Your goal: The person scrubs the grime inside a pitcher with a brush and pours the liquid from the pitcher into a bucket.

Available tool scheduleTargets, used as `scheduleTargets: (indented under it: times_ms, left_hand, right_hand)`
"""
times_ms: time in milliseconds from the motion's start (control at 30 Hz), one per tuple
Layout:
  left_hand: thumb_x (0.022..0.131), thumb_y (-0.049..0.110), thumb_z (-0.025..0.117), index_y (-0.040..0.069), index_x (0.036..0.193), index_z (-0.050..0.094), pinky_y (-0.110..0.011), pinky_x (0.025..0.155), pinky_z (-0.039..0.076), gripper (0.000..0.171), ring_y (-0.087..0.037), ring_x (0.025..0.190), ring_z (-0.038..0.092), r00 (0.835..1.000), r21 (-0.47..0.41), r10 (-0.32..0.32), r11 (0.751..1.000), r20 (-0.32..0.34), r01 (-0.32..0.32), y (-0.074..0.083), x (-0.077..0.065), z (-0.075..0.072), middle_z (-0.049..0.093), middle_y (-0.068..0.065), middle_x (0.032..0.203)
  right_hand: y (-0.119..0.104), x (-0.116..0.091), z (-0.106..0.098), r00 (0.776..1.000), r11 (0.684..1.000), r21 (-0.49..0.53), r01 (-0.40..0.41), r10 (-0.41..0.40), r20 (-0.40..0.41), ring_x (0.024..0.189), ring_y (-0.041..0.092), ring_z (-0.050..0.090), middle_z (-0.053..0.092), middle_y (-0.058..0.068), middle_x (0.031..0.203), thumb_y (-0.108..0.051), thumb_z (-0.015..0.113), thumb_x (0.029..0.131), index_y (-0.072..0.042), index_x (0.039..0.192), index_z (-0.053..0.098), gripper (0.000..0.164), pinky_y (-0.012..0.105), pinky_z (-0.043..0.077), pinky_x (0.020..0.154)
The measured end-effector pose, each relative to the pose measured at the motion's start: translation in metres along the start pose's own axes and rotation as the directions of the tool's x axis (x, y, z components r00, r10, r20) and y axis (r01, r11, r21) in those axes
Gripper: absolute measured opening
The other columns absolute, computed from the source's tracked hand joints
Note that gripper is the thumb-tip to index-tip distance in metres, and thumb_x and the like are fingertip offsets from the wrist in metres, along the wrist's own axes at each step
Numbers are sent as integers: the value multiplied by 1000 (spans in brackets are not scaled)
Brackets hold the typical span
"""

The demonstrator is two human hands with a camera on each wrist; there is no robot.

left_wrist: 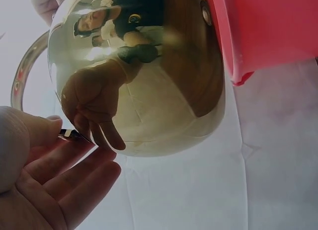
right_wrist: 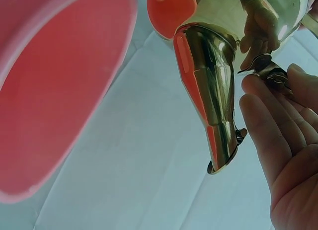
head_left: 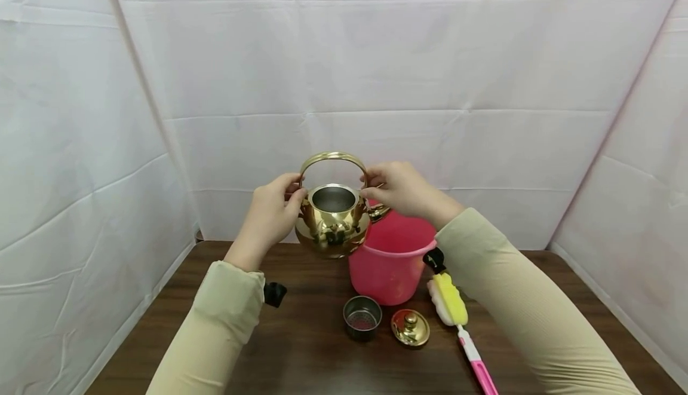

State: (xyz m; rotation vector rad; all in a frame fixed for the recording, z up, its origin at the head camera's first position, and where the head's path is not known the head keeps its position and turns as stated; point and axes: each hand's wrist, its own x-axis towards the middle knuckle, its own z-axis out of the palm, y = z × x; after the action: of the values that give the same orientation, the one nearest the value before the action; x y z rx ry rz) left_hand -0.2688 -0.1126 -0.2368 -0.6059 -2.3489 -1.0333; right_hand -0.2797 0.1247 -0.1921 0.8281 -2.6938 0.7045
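Note:
A shiny gold kettle (head_left: 333,236) without its lid is held up beside the bucket, its round mouth facing the head camera. My left hand (head_left: 273,213) pinches the base of the arched handle (head_left: 333,156) on the left side. On the opposite side, my right hand (head_left: 402,190) pinches the other handle base between thumb and fingers. In the right wrist view, the spout (right_wrist: 212,96) points away from the kettle's body, close to the pink bucket (right_wrist: 59,86). The left wrist view has the kettle's mirror-like side, with the left fingers (left_wrist: 92,188) just under it.
On the dark wooden table (head_left: 301,335) stands a metal strainer cup (head_left: 362,317). Right of it lies the gold lid (head_left: 410,328), knob up. A yellow and white sponge brush (head_left: 452,304) with a pink handle lies farther right. White cloth walls (head_left: 344,66) surround the table.

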Motion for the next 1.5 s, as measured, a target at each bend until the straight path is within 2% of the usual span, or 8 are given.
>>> scheduleTargets:
  times_ms: [367, 867, 1033, 1500]
  left_hand:
    - [96, 13, 54, 1, 123, 57, -42, 83, 54, 30, -29, 101, 67, 1000, -23, 12, 1000, 17, -12, 5, 10, 8, 68, -16, 108]
    - [95, 11, 54, -1, 120, 58, -39, 85, 55, 28, -29, 99, 67, 999, -57, 53, 997, 12, -52, 14, 22, 26, 69, -17, 107]
    - [95, 10, 54, 0, 119, 58, -39, 84, 55, 26, -28, 101, 67, 998, -68, 58, 996, 31, -56, 18, 26, 32, 69, -17, 106]
    - [94, 9, 56, 2, 110, 61, -34, 82, 55, 18, -25, 99, 68, 996, -77, 31, 997, 85, -25, 17, 38, 53, 70, -13, 103]
  right_hand:
    - [3, -4, -11, 999, 999, -22, -37, 38, 8, 96, 22, 68, 72, 12, 100, -14, 65, 89, 0, 107, 64, 23, 38, 53, 86]
    - [20, -12, -23, 998, 997, -44, -59, 58, -29, 94, 24, 69, 72, 14, 99, -13, 65, 89, 1, 104, 65, 21, 39, 54, 85]
    - [25, -16, -27, 996, 995, -58, -86, 84, -40, 93, 24, 69, 72, 14, 98, -13, 66, 88, 0, 103, 65, 20, 41, 53, 86]
    - [41, -27, -28, 993, 992, -68, -105, 101, -61, 90, 23, 69, 72, 12, 95, -13, 69, 86, -5, 95, 62, 14, 40, 54, 81]
